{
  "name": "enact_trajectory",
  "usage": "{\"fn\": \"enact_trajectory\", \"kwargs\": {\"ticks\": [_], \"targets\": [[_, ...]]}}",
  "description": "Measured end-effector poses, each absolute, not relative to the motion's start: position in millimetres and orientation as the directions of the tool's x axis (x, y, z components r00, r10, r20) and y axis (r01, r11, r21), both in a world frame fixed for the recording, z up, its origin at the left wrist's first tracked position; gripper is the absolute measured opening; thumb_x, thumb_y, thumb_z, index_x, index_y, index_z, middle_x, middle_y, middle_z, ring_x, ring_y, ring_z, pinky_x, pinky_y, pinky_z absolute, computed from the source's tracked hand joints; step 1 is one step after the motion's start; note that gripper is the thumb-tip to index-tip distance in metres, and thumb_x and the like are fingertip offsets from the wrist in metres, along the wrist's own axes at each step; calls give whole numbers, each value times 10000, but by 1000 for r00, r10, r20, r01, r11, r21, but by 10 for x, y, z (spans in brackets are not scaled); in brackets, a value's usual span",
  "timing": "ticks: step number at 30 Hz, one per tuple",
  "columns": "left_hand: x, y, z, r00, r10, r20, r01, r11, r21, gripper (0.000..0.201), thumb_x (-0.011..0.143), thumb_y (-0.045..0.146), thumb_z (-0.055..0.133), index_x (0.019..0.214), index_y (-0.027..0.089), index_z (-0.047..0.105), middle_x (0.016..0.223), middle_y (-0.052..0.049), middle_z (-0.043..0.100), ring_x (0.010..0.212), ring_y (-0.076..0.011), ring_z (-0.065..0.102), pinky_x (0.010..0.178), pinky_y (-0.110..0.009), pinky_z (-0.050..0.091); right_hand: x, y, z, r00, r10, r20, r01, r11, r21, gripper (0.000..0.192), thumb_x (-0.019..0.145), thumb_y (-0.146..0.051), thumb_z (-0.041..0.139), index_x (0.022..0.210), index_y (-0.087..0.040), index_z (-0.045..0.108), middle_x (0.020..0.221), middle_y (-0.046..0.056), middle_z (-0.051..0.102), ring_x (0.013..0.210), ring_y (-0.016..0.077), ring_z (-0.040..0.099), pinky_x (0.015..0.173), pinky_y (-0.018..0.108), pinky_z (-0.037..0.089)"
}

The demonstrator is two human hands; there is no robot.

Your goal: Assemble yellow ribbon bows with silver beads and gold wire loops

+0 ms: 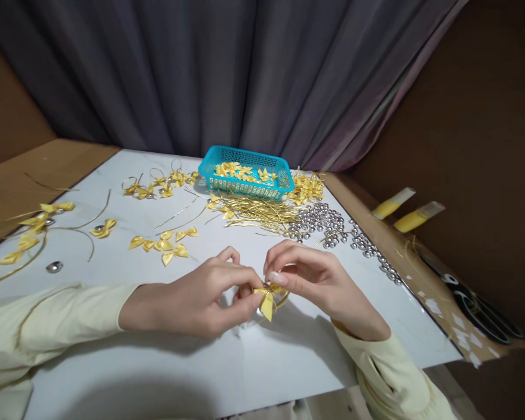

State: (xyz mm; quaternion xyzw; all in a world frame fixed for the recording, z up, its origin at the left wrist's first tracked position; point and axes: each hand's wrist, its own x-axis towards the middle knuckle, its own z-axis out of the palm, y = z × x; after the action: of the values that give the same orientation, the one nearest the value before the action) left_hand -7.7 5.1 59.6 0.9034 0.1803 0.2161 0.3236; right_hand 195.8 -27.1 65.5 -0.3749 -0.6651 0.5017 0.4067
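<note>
Near the middle of the white board, my left hand pinches a yellow ribbon bow between thumb and fingers. From the other side my right hand closes its thumb and fingertips on the top of the same bow. A gold cord loop shows just under the right fingers, beside the bow. Whatever lies between the fingertips is mostly hidden. Several loose yellow bows lie beyond my left hand. Past my right hand are a pile of gold cords and many small silver bells.
A blue basket with bows stands at the back of the white board. Bows with cords and one silver piece lie at left. At right are scissors and two yellow-filled tubes. A grey curtain hangs behind.
</note>
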Motion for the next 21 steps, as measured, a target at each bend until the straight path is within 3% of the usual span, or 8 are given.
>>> {"fn": "enact_trajectory", "kwargs": {"ticks": [6, 21], "targets": [[-81, 47, 579, 810, 541, 224, 241, -656, 715, 173, 871, 180, 458, 808, 162, 618, 672, 3, 648, 674, -129, 471, 681, -234, 381, 1970, -257, 669, -417, 887, 199, 118, 270, -956, 47, 836, -205, 629, 822, -162, 640, 884, 54, 584, 808, 131, 569, 660, 248, 489], [-73, 82, 573, 777, 621, 107, 241, -450, 860, 200, 876, 284, 503, 818, 170, 655, 752, 1, 682, 717, -124, 574, 699, -221, 404, 1934, -262, 647, -384, 868, 315, 126, 387, -914, 62, 839, -167, 620, 778, -163, 632, 834, 42, 564, 778, 124, 547, 620, 238, 473]]}}
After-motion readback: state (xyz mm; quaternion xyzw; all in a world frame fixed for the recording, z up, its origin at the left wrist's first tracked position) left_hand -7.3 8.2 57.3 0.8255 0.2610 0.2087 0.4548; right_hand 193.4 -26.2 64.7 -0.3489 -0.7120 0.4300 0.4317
